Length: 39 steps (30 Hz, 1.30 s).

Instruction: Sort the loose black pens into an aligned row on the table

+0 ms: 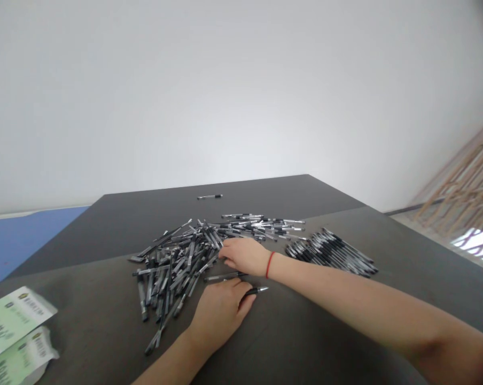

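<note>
Many black and clear pens (177, 267) lie in a loose heap on the dark table (273, 337). My left hand (222, 307), in front of the heap, is closed on a pen (258, 290) whose silver tip points right. Above it my right hand (244, 255), with a red string at the wrist, reaches to the heap's right side. Its fingers are bent together at the pens, and what they hold is hidden. Another pen (221, 277) lies between my hands. To the right, several pens (333, 254) lie side by side in a neater pile.
Two green and white packets (15, 321) lie at the table's left front edge. A single pen (210, 197) rests near the far edge. Behind the table is a white wall, with blue flooring at the left and a wooden lattice (466, 182) at the right.
</note>
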### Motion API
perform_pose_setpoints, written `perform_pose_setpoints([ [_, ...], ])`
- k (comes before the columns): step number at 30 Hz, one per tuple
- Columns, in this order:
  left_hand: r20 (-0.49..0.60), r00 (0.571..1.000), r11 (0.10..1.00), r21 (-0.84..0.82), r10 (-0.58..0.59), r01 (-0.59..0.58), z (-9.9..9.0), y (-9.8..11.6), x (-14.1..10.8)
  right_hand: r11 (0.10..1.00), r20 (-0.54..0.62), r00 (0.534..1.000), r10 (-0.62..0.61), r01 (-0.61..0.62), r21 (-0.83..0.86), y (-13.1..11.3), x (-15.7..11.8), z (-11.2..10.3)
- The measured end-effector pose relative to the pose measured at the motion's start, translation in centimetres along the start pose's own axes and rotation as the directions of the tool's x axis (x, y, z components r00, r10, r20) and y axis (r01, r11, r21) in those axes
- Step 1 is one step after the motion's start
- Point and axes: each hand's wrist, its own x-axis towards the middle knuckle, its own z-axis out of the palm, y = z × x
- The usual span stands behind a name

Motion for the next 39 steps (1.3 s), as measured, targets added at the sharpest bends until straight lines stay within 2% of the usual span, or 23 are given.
perform_pose_setpoints([
  [4, 0.003, 1.0, 1.0, -0.003, 0.001, -0.001, -0.1, 0.0, 0.0, 0.993, 0.049, 0.999, -0.003, 0.009, -0.12, -0.5, 1.1, 0.3],
  [7, 0.0, 1.0, 1.0, 0.003, 0.001, -0.001, -0.2, 0.0, 0.0, 0.992, 0.068, 0.998, 0.018, -0.009, -0.124, -0.8, 1.1, 0.0],
  [9, -0.017, 1.0, 1.0, -0.006, 0.005, -0.005, -0.2, 0.0, 0.0, 0.996, 0.035, 0.999, 0.034, -0.031, -0.083, -0.6, 0.4, -0.6],
  [12, -0.058, 0.998, 1.0, -0.024, 0.009, -0.01, -0.1, -0.1, 0.0, 0.987, -0.119, 0.981, 0.152, -0.144, 0.069, 0.0, -2.5, -2.0],
  [14, -0.075, 0.997, 0.999, -0.031, 0.007, -0.009, 0.0, -0.2, 0.0, 0.934, -0.166, 0.933, 0.32, -0.283, 0.217, 0.5, -5.4, -2.9],
  [15, -0.078, 0.997, 0.999, -0.035, 0.005, -0.008, 0.0, -0.3, 0.0, 0.891, -0.121, 0.912, 0.393, -0.344, 0.297, 0.6, -7.1, -3.2],
  [17, -0.078, 0.997, 0.999, -0.042, -0.001, -0.002, 0.1, -0.4, 0.1, 0.793, -0.006, 0.895, 0.446, -0.392, 0.467, 0.6, -10.1, -3.3],
  [19, -0.079, 0.997, 0.999, -0.047, -0.003, -0.001, 0.2, -0.5, 0.1, 0.717, 0.035, 0.878, 0.478, -0.413, 0.561, 0.3, -12.3, -3.0],
  [21, -0.089, 0.996, 0.999, -0.051, -0.003, -0.002, 0.2, -0.6, 0.1, 0.667, 0.046, 0.864, 0.502, -0.421, 0.615, -0.2, -13.4, -2.3],
  [27, -0.096, 0.995, 0.999, -0.048, -0.005, 0.0, 0.4, -1.1, 0.2, 0.601, 0.043, 0.863, 0.504, -0.386, 0.7, -1.3, -12.7, -0.6],
  [33, -0.127, 0.992, 0.999, -0.029, 0.022, -0.026, 0.4, -0.8, 0.1, 0.652, -0.004, 0.891, 0.453, -0.329, 0.683, -2.2, -11.9, -0.1],
  [39, -0.165, 0.981, 0.995, 0.022, 0.102, -0.1, 0.3, -0.4, -0.4, 0.679, -0.039, 0.893, 0.449, -0.312, 0.665, -2.5, -11.9, 0.2],
])
